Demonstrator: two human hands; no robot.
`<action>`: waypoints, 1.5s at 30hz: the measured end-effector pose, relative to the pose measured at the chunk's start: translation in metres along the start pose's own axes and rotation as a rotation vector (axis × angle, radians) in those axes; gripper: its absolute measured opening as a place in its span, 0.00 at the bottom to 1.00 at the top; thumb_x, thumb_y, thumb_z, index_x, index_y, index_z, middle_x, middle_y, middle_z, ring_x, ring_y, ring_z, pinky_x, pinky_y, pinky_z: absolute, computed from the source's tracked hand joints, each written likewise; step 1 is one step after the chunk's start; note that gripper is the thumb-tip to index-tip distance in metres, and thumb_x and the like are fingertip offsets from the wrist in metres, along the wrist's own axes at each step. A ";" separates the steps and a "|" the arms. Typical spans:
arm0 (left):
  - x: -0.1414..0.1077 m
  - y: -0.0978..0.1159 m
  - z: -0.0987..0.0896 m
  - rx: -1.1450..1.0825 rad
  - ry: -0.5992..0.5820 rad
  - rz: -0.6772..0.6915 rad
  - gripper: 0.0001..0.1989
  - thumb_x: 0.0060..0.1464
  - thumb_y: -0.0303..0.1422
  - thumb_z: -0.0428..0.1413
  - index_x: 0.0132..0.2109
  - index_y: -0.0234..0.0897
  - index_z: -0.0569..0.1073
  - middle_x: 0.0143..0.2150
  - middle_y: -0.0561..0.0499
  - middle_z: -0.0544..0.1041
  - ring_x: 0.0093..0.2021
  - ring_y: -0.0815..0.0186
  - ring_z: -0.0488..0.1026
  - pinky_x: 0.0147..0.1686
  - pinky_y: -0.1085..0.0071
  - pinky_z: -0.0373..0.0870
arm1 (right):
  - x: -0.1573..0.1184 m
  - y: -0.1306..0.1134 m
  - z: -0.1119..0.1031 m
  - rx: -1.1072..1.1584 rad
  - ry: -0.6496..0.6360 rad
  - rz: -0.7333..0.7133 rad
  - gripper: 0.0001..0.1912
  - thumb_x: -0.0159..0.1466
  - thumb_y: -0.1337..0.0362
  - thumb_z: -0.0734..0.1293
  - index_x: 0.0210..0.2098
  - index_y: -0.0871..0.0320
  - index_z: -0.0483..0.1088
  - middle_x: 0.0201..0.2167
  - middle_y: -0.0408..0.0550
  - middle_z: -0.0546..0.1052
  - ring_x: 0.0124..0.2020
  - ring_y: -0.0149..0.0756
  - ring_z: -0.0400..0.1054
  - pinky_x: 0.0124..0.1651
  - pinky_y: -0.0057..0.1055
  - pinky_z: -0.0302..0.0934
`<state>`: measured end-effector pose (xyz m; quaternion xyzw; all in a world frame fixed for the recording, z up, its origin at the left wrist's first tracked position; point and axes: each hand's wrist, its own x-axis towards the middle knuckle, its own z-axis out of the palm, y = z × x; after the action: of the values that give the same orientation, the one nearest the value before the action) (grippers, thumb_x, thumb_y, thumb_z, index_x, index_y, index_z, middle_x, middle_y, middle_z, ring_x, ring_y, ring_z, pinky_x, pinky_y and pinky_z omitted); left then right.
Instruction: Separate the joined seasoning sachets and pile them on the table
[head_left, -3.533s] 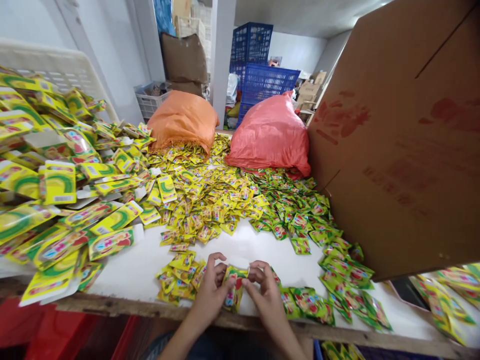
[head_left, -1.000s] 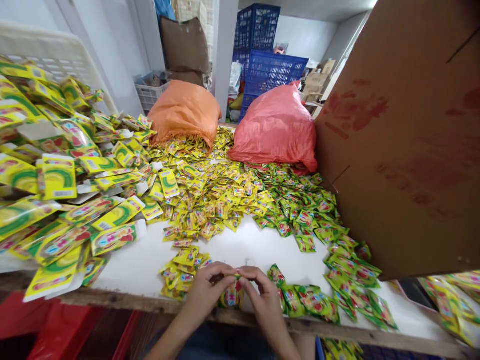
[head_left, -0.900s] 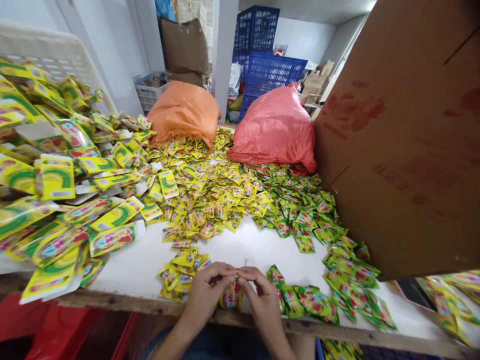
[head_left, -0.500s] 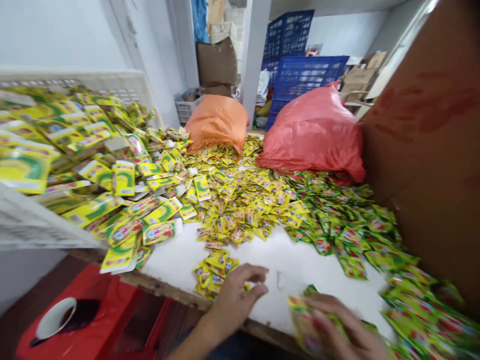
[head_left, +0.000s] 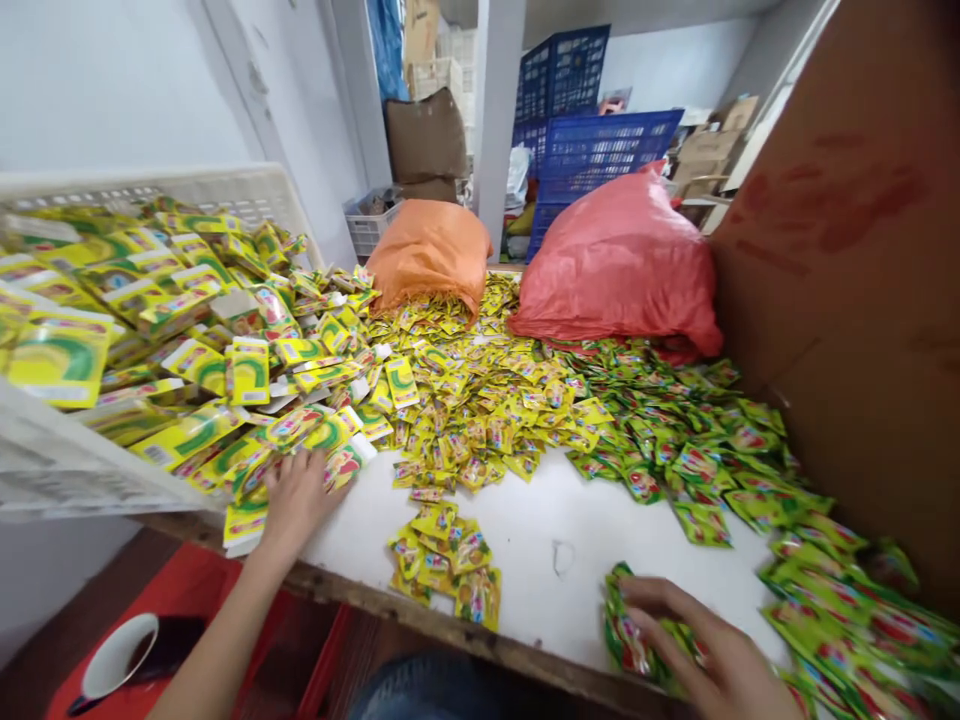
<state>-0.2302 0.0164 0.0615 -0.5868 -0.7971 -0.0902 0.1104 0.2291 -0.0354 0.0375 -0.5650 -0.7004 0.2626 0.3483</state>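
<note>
My left hand (head_left: 304, 500) reaches onto the near edge of the pile of yellow-green cartons (head_left: 247, 370), its fingers spread over them. At the lower right, my right hand (head_left: 694, 640) rests with thumb and fingers around green sachets (head_left: 626, 625) near the table's front edge. A small group of yellow sachets (head_left: 442, 555) lies between the hands. Behind it spreads a large heap of yellow sachets (head_left: 480, 400). Green sachets (head_left: 697, 450) cover the right side of the white table (head_left: 555, 520).
A white crate (head_left: 150, 485) full of cartons stands at the left. An orange sack (head_left: 431, 250) and a red sack (head_left: 622, 260) lie at the back. Brown board (head_left: 862, 300) borders the right. A white cup (head_left: 120, 655) sits on a red stool (head_left: 169, 600) below.
My left hand has moved left from the small yellow group to the cartons. The yellow packet at my right hand is gone from it; another yellow sachet now shows in the small group.
</note>
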 end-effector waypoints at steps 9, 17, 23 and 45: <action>-0.040 0.087 -0.009 -1.393 -0.195 -0.132 0.28 0.40 0.46 0.60 0.45 0.36 0.64 0.38 0.49 0.75 0.38 0.62 0.73 0.39 0.67 0.70 | 0.085 -0.076 0.140 0.237 0.022 -0.077 0.09 0.60 0.65 0.60 0.38 0.57 0.70 0.35 0.50 0.72 0.32 0.36 0.66 0.39 0.35 0.61; -0.074 0.119 0.011 -1.682 -0.376 -0.504 0.28 0.32 0.42 0.65 0.42 0.37 0.68 0.28 0.54 0.78 0.30 0.63 0.75 0.29 0.72 0.72 | 0.122 -0.090 0.176 0.268 0.129 -0.080 0.05 0.54 0.67 0.67 0.31 0.57 0.67 0.34 0.47 0.71 0.39 0.39 0.64 0.44 0.37 0.59; -0.086 0.129 0.001 -1.747 -0.609 -0.490 0.19 0.35 0.38 0.64 0.34 0.30 0.72 0.28 0.47 0.78 0.31 0.57 0.76 0.28 0.68 0.73 | 0.068 -0.022 0.055 0.560 0.053 0.038 0.08 0.57 0.63 0.65 0.35 0.56 0.63 0.31 0.42 0.71 0.30 0.31 0.67 0.30 0.25 0.59; -0.098 0.250 0.010 -1.544 -1.089 0.107 0.24 0.42 0.36 0.60 0.48 0.30 0.69 0.40 0.46 0.77 0.43 0.58 0.71 0.43 0.67 0.67 | 0.033 0.027 0.041 0.217 -0.001 0.263 0.09 0.52 0.65 0.65 0.34 0.59 0.66 0.28 0.44 0.72 0.31 0.36 0.66 0.35 0.29 0.59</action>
<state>0.0358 0.0034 0.0281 -0.4950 -0.4310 -0.3013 -0.6917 0.2096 0.0041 -0.0022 -0.6108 -0.5880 0.3802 0.3697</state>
